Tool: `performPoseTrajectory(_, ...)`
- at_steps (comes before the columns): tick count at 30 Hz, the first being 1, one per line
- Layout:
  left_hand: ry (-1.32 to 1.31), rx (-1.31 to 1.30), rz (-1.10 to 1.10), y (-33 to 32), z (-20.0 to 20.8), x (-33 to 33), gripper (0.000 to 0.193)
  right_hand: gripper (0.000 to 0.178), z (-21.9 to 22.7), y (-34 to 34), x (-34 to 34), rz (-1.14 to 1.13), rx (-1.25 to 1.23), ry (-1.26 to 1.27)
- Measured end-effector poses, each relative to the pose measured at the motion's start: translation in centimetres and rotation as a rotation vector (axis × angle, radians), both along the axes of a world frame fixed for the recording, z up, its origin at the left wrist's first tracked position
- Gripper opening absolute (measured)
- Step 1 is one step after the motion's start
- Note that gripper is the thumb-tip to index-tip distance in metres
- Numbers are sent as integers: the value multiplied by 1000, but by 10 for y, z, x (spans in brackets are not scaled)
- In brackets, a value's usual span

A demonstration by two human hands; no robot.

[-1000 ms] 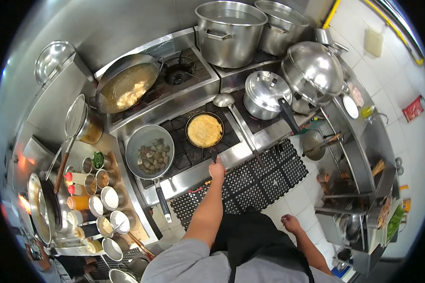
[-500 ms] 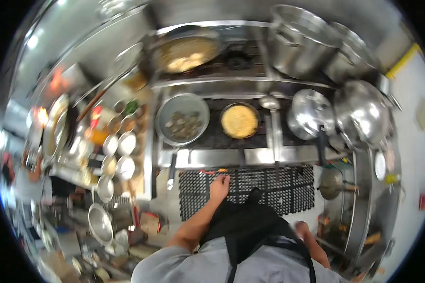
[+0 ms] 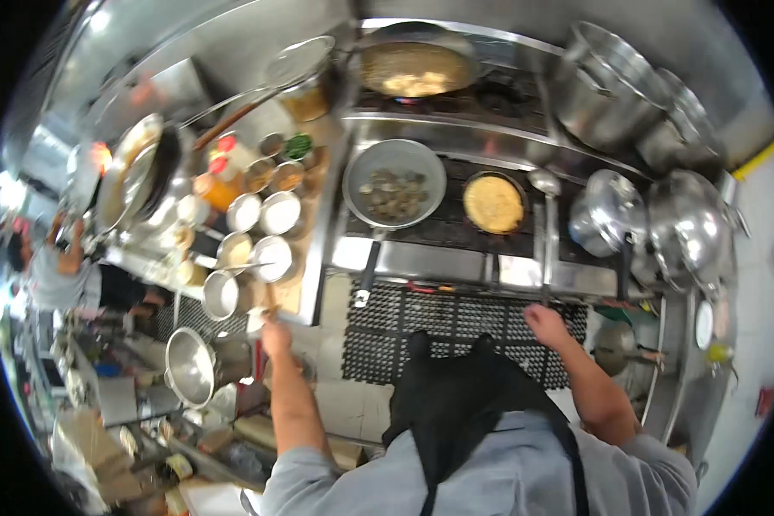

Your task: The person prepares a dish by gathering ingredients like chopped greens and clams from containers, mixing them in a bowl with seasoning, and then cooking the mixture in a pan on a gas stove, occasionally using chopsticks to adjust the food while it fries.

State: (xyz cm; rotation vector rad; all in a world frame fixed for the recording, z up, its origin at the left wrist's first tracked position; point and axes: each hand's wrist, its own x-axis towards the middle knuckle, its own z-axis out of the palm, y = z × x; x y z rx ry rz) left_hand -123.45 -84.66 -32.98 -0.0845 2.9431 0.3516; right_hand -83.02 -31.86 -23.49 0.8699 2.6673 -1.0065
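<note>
My left hand (image 3: pixel 275 334) is at the front edge of the counter on the left, its fingers closed. A small white thing (image 3: pixel 256 318) is at its fingertips; I cannot make out what it is. My right hand (image 3: pixel 546 325) is curled closed in front of the stove, by the handle end of a ladle (image 3: pixel 544 181); whether they touch is unclear. On the stove, a grey frying pan (image 3: pixel 395 215) holds shellfish-like pieces (image 3: pixel 396 196). A small black pan (image 3: pixel 519 230) to its right holds a round yellow omelette-like food (image 3: pixel 494 205).
A wok (image 3: pixel 451 43) with pale pieces in liquid sits at the back, above a flame. Tall steel pots (image 3: pixel 606 90) and shiny metal bowls (image 3: pixel 684 228) stand right. White tubs (image 3: pixel 279 211) crowd the left counter. A person (image 3: pixel 60 275) stands far left. A black mat (image 3: pixel 456 318) covers the floor.
My left hand has moved left, from before the stove to the counter edge. My right hand has risen from my side toward the ladle handle. The view has shifted left.
</note>
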Motion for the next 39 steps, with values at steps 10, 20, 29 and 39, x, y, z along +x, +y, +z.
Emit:
performPoseTrajectory(10, 269, 366, 89, 3, 108, 189, 37, 26, 63, -98, -59, 51, -305, 153)
performPoseTrajectory(20, -353, 1027, -629, 321, 179, 179, 36, 22, 45, -120, -162, -473, -945, 698)
performPoseTrajectory(29, -186, 209, -784, 414, 125, 120, 28, 34, 7, 47, -81, -392, 82, 53)
performPoseTrajectory(39, -167, -240, -1150, 492, 138, 117, 35, 22, 38, 112, -90, 1, 378, -194)
